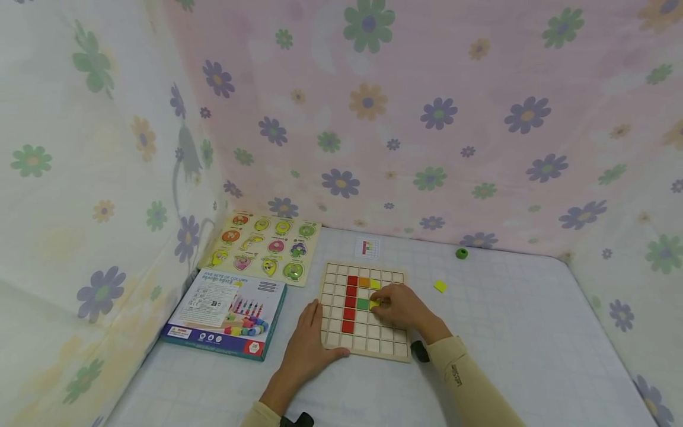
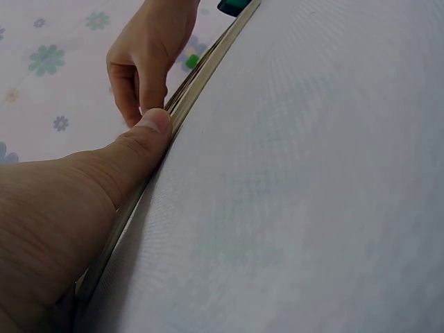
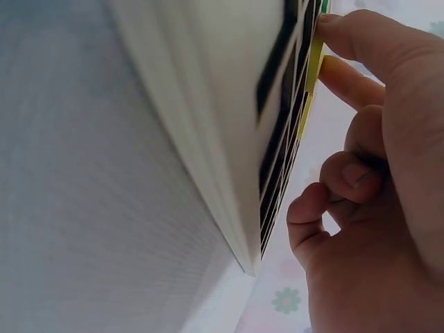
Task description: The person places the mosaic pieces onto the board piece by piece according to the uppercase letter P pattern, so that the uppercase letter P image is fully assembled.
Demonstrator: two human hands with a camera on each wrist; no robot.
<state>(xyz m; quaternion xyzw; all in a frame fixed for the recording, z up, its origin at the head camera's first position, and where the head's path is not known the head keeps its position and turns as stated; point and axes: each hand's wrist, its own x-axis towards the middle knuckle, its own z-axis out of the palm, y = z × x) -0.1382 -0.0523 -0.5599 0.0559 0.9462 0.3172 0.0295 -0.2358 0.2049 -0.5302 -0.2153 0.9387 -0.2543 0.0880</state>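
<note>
A wooden grid board (image 1: 386, 350) lies on the table, with a column of several red tiles (image 1: 348, 327), an orange tile (image 1: 364, 282), a green tile (image 1: 362, 304) and an upper yellow tile (image 1: 376, 284) in its cells. My right hand (image 1: 402, 305) pinches a lower yellow tile (image 3: 314, 62) between thumb and forefinger, at the cell beside the green tile; its other fingers are curled. My left hand (image 1: 306, 344) rests against the board's near left corner. Its fingers lie straight along the left side, while the thumb (image 2: 142, 135) presses the near edge.
Behind the board lies a small pattern card (image 1: 367, 247). A loose yellow tile (image 1: 440, 286) and a green bead (image 1: 461, 254) are to the right. On the left are a boxed bead set (image 1: 226, 314) and a fruit puzzle board (image 1: 261, 246). Flowered cloth walls (image 1: 395, 160) surround the table.
</note>
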